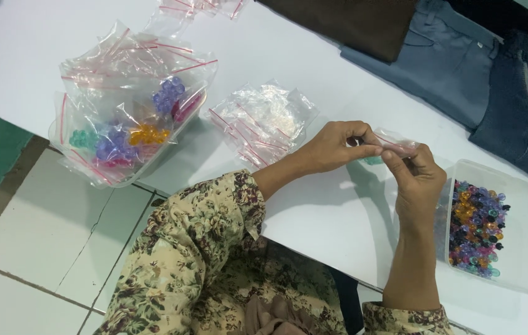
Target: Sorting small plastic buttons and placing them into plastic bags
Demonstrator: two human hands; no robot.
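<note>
Floral sleeves cross the table's near edge. Both hands pinch one small clear bag above the table's middle: left hand with thumb and fingers pressed together on it, right hand gripping from below. Just right sits a tray of beads; filled bags crowd the far-left corner.

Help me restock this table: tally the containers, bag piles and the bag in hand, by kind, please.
Clear plastic containers: 2, one with filled bags, one with loose beads
Loose piles of empty zip bags: 2, middle pile, far pile
Small bag held in both hands: 1, between left hand and right hand
Total: 5
</note>
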